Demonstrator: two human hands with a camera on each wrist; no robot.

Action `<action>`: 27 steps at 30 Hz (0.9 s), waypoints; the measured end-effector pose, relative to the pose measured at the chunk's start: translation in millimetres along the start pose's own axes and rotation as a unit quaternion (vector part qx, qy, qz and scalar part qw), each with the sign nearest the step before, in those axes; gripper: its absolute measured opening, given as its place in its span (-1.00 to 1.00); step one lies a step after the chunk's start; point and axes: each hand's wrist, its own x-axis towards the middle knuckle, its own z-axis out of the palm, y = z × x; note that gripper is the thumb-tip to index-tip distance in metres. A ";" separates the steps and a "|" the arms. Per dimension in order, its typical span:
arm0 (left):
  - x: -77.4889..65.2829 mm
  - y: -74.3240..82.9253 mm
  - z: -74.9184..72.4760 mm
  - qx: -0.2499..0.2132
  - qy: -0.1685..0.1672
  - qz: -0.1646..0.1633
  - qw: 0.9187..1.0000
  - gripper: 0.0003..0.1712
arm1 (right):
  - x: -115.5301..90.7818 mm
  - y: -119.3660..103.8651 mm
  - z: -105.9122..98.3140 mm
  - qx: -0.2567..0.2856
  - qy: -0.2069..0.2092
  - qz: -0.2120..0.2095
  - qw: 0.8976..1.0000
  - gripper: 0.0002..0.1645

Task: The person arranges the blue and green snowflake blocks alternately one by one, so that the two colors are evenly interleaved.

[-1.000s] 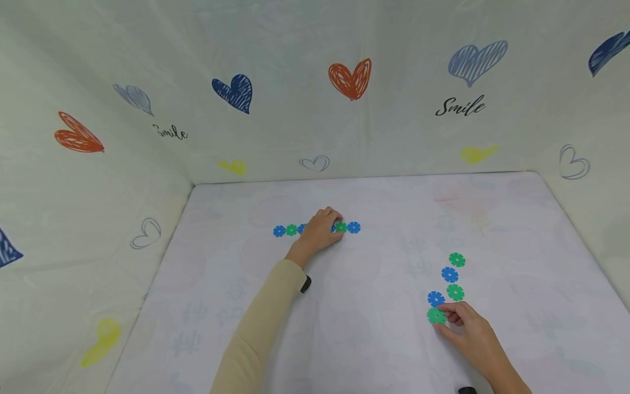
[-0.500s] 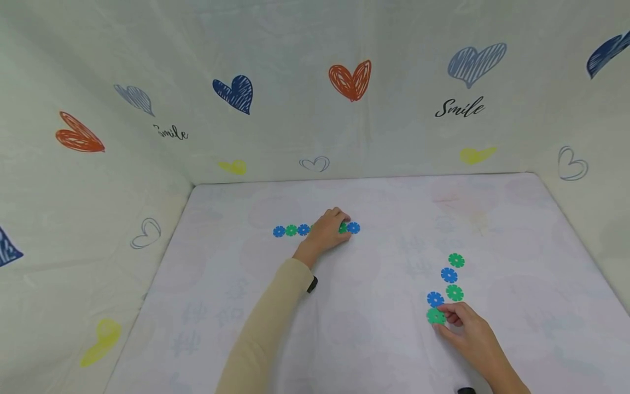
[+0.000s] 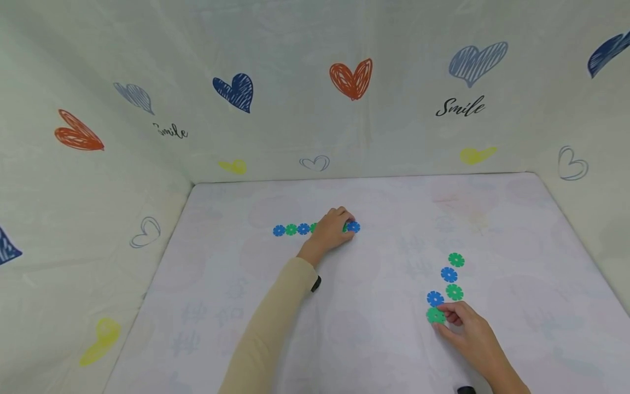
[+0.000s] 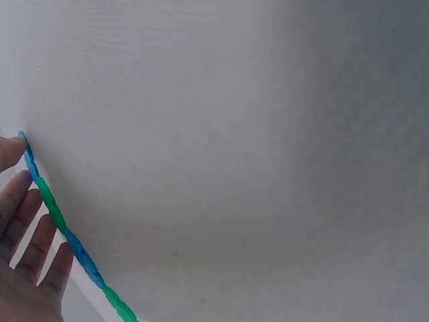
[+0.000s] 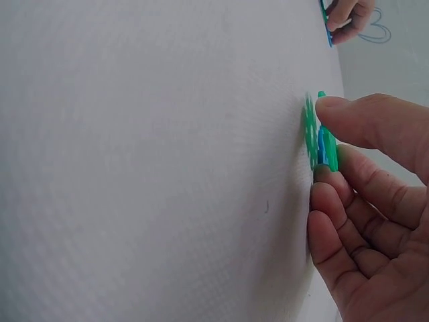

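Observation:
A straight row of alternating blue and green slotted plastic discs (image 3: 291, 230) lies toward the back of the table, its middle covered by my left hand (image 3: 331, 230). At the row's right end, the left thumb and index finger hold the edges of the last blue disc (image 3: 354, 226); the left wrist view shows this blue disc (image 4: 29, 159) between them. Nearer the front right, my right hand (image 3: 470, 334) pinches a green disc (image 3: 435, 316) between thumb and index finger. In the right wrist view that green disc (image 5: 330, 149) is raised slightly off the tabletop.
Beside the right hand lie loose discs: a blue one (image 3: 435, 298), a green one (image 3: 455, 292), another blue one (image 3: 449, 274) and a farther green one (image 3: 456, 260). Behind the white table (image 3: 364, 328) stands a cloth wall (image 3: 408, 126) printed with hearts.
My left hand has slid rightward along the row to its last blue disc, uncovering more discs on the left. The right hand has stayed still with its green disc.

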 end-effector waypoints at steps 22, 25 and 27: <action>0.4 0.7 0.3 -0.009 0.010 0.006 1.000 -0.61 | 0.5 -0.4 -1.6 -0.004 -0.018 0.012 1.000 -0.59; 0.6 0.5 1.1 -0.012 0.013 0.007 1.000 -0.62 | 1.0 -0.9 -3.4 -0.006 -0.035 0.022 0.999 -0.59; 0.8 -0.2 1.9 -0.008 0.013 0.005 1.000 -0.62 | 1.5 -1.4 -4.4 -0.005 -0.042 0.025 0.999 -0.59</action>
